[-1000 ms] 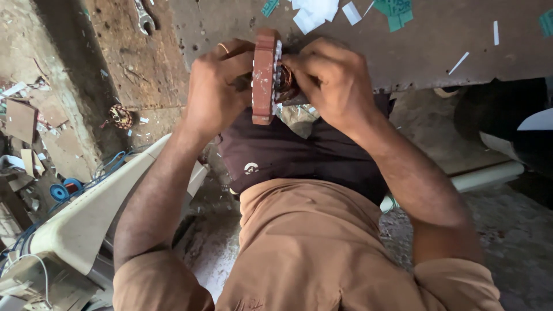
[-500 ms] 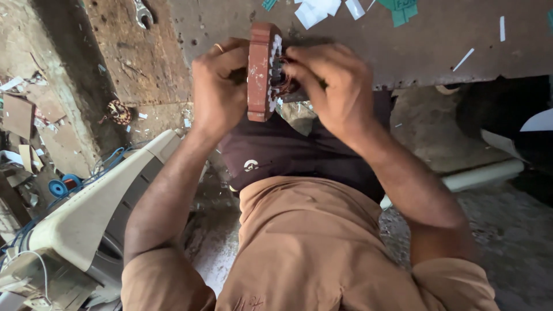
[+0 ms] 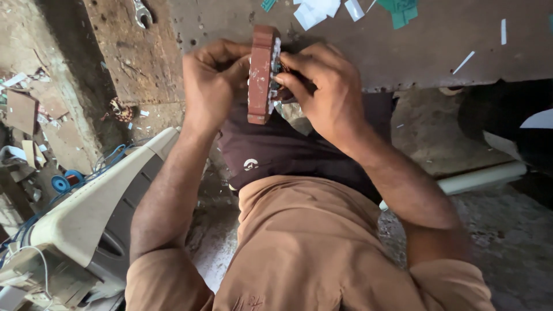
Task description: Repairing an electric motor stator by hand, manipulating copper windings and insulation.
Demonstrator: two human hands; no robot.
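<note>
Here, your left hand (image 3: 210,86) grips the reddish-brown motor stator (image 3: 260,75) edge-on above the bench (image 3: 438,52) edge (over your lap), while your right hand (image 3: 322,92) fingers (image 3: 288,80) pinch its windings.

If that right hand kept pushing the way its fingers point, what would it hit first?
The right hand points leftward; its fingertips already seem to touch the reddish-brown round part held edge-on, with the left hand behind it.

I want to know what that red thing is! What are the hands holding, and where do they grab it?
A reddish-brown ring-shaped part, edge-on. Left hand grips its back face; right hand fingers press its front.
</note>
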